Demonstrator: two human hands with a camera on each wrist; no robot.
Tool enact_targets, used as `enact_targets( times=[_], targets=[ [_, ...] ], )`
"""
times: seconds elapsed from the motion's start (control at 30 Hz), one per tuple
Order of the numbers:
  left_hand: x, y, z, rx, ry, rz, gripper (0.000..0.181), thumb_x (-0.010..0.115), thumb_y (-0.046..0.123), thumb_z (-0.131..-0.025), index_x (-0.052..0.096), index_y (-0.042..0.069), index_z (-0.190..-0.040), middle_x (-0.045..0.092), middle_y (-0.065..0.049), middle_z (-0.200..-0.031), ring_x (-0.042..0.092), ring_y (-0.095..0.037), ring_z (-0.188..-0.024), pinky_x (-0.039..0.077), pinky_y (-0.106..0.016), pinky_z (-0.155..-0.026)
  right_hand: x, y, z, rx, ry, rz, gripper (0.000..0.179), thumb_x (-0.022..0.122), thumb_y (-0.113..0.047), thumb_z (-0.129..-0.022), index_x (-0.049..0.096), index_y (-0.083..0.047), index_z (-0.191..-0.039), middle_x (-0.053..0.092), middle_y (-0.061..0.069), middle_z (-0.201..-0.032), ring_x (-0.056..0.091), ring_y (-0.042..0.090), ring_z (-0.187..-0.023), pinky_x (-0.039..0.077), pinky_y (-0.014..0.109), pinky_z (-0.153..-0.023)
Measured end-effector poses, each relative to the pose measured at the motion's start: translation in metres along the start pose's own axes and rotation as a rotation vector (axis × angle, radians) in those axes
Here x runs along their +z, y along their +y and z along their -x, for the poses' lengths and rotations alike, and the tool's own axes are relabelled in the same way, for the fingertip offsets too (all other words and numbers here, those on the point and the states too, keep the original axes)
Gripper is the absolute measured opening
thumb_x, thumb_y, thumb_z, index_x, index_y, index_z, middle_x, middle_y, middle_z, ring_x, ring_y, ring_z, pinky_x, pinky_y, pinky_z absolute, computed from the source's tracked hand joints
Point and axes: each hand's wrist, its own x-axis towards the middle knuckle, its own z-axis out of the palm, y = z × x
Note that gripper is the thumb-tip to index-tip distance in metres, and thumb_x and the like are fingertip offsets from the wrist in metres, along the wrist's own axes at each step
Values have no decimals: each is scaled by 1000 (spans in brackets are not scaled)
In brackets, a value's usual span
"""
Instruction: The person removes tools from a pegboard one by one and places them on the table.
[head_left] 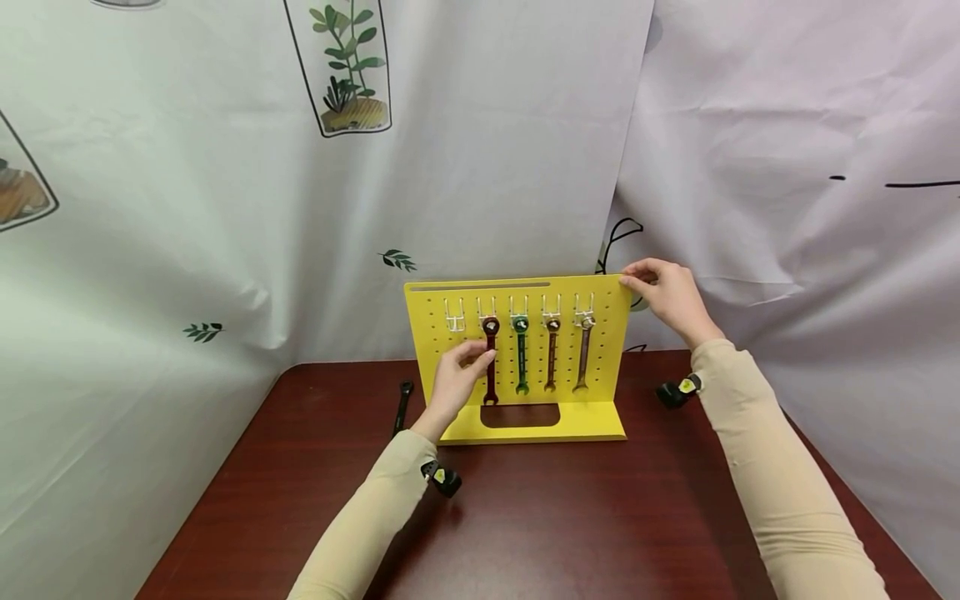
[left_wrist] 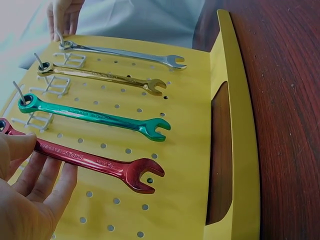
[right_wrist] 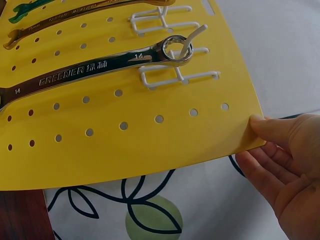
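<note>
My left hand (head_left: pixel 456 379) pinches the shaft of a red combination wrench (left_wrist: pixel 95 161) in front of a yellow pegboard stand (head_left: pixel 450 354). The wrench's ring end is up by a white hook; whether it bears on the hook is hard to tell. With thumb and fingers, my right hand (head_left: pixel 666 293) grips the board's upper right corner. To the right of the red wrench hang a green wrench (left_wrist: pixel 95 114), a gold one (left_wrist: pixel 102 75) and a silver one (right_wrist: pixel 95 70), each by its ring on a white hook. The leftmost hook (head_left: pixel 455 317) bears no wrench.
A black wrench (head_left: pixel 402 407) lies on the dark red table (head_left: pixel 555 517) left of the stand, partly behind my left forearm. The stand's base has a cutout slot (head_left: pixel 520 415). A white patterned curtain (head_left: pixel 495 167) hangs behind the table.
</note>
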Motion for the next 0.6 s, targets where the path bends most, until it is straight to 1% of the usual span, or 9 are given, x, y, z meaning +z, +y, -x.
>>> enact_targets(
  times=[0.07, 0.27, 0.4, 0.6],
  targets=[
    [1, 1, 2, 1, 0, -5, 34, 71, 29, -97, 71, 4, -119, 70, -11, -110, 67, -26, -101, 57, -48, -88, 0, 0, 1, 0, -4, 0, 34, 64, -32, -101, 70, -3, -117, 70, 20, -110, 63, 32, -98, 46, 42, -77],
    [1, 5, 6, 2, -3, -29, 34, 71, 31, -96, 72, 5, -119, 70, -10, -110, 67, -25, -100, 59, -41, -85, 1, 1, 1, 5, -2, 6, 33, 64, -31, -101, 70, -4, -117, 70, 18, -110, 63, 31, -97, 46, 41, -76],
    [1, 10, 10, -2, -5, -44, 32, 72, 30, -96, 73, 6, -118, 71, -9, -110, 67, -24, -100, 59, -41, -85, 1, 1, 0, 9, -3, 4, 33, 63, -32, -101, 70, -4, -117, 70, 18, -110, 62, 31, -98, 46, 41, -76],
    [-1, 19, 16, 10, -2, -58, 32, 73, 33, -95, 74, 8, -116, 71, -8, -109, 66, -23, -100, 59, -39, -83, 0, 0, 0, 13, 0, 3, 33, 63, -32, -101, 70, -4, -117, 70, 18, -110, 62, 31, -97, 46, 42, -76]
  ],
)
